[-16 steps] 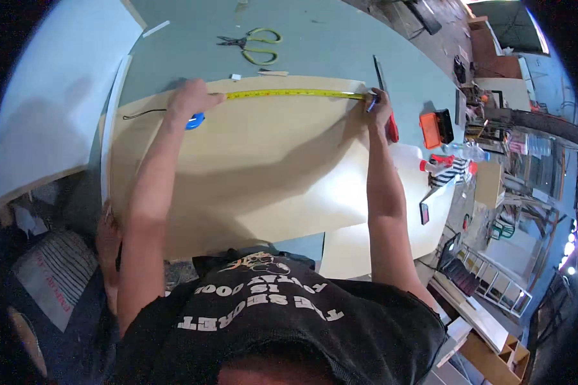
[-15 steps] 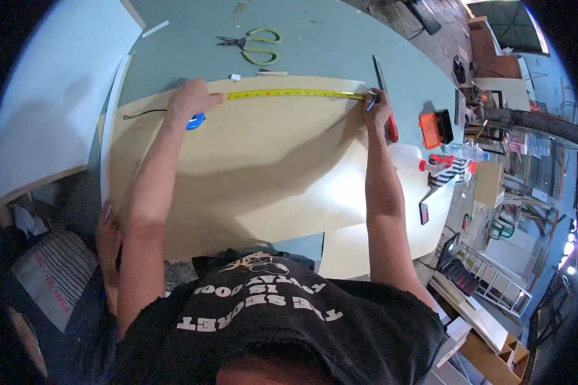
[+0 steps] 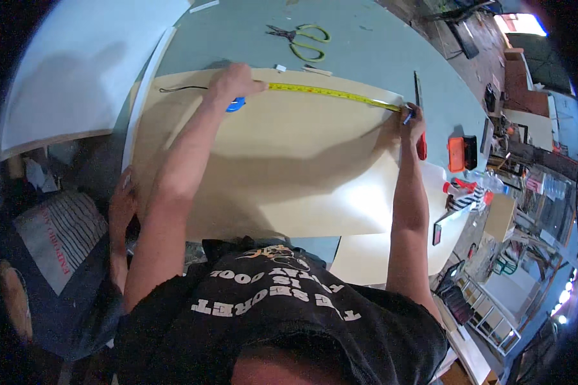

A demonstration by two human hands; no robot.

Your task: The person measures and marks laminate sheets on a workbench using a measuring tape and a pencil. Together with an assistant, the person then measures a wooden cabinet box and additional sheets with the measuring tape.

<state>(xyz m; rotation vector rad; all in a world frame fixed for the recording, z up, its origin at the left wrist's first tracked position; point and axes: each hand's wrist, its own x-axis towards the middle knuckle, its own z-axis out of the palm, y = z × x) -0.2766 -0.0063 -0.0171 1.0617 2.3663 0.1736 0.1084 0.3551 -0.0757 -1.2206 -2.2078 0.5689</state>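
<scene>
A blue tape measure [image 3: 236,105] is gripped under my left hand [image 3: 236,82], with a finger lying along its yellow blade [image 3: 327,92]. The blade stretches to the right across the upper part of a large cream sheet [image 3: 289,141]. At its far right end my right hand [image 3: 413,122] is closed around a slim pen-like thing [image 3: 408,116], close against the blade. Whether those fingers also pinch the blade is hidden. A black cord [image 3: 183,88] trails left from the tape measure. Beside my right hand lies a long tool with a red handle [image 3: 421,147].
Green-handled scissors [image 3: 308,42] lie beyond the sheet, with a small white block [image 3: 280,68] nearby. On the right are an open orange box [image 3: 456,154], a plastic bottle [image 3: 494,183] and a phone-like object [image 3: 437,233]. Another person's hand [image 3: 123,196] rests at the sheet's left edge.
The whole view has shifted, so the table and both hands appear farther right. My hands keep their places along the stretched tape, and the other person's hand stays at the left edge.
</scene>
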